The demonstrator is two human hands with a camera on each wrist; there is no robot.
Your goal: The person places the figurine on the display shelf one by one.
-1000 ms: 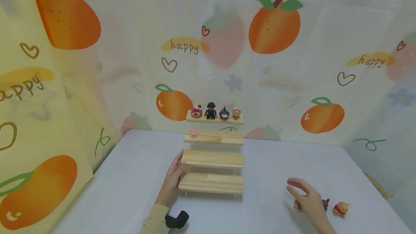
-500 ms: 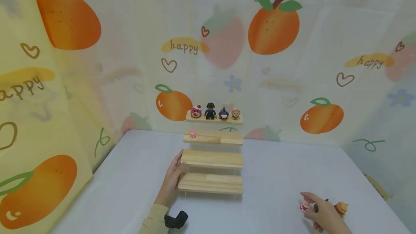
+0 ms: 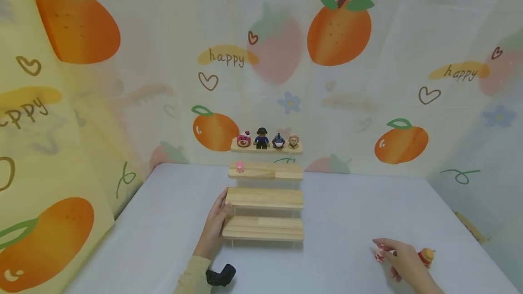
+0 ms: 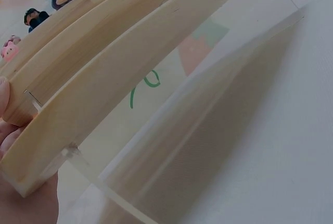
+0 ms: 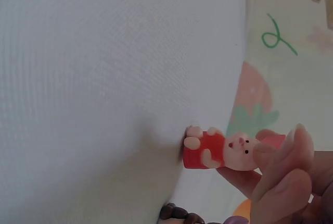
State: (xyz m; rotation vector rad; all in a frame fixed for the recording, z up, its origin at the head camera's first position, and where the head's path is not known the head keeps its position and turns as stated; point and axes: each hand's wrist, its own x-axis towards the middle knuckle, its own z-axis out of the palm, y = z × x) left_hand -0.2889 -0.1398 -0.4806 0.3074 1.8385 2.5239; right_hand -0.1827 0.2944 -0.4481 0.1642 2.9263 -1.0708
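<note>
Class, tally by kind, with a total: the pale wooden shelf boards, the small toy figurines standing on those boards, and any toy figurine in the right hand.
Pale wooden shelf boards: 4
Small toy figurines standing on the boards: 5
Red-and-pink toy figurine pinched by the right hand: 1
Total: 10

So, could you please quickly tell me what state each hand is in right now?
Left hand: closed, gripping the left end of the wooden shelf.
Right hand: closed, pinching the red-and-pink figurine by its head.
</note>
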